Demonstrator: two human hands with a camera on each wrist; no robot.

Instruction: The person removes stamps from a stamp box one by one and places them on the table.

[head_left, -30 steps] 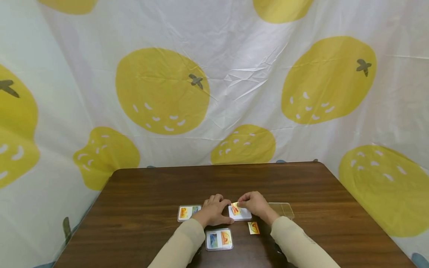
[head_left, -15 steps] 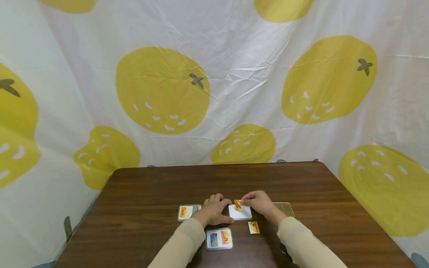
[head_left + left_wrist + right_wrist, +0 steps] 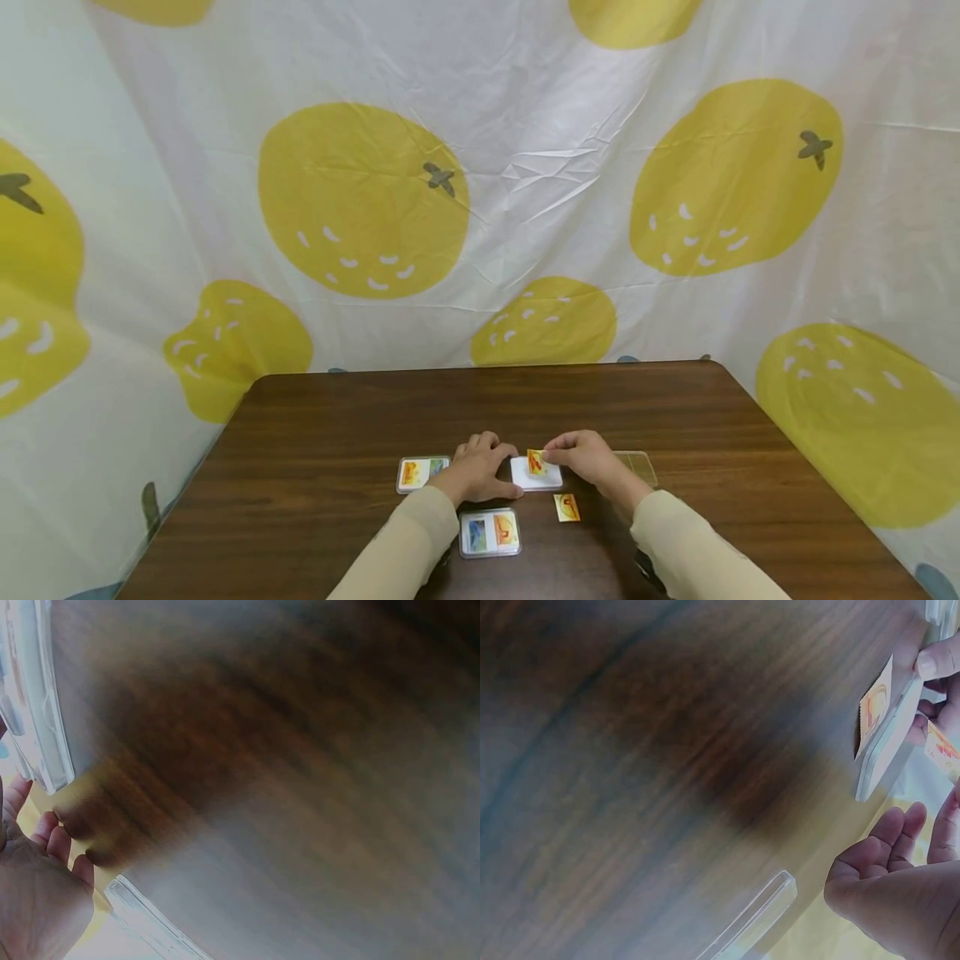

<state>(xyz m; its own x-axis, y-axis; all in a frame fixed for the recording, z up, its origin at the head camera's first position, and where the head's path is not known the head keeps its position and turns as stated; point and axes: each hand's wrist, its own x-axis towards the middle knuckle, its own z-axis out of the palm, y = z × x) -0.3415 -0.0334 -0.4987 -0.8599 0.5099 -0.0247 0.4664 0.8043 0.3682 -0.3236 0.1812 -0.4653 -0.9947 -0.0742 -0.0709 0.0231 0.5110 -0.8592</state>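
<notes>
- We are seeing the right hand pinching a small orange-and-yellow paper stamp with a toothed edge between thumb and fingertips.
- That stamp is standing tilted over the white rectangular card; whether its lower edge is touching, we cannot tell.
- The left hand is gripping the card's near and far edges at nine o'clock, between thumb and index finger.
- From the card, we are finding a loose orange stamp between four and five o'clock, a clear flat plastic piece at three, and clear plastic cases with pictures at seven and nine.
- We are judging that too hard a pinch could crease the paper, a loose one could drop it askew, and the right sleeve, sweeping low, could nudge the loose stamp.
</notes>
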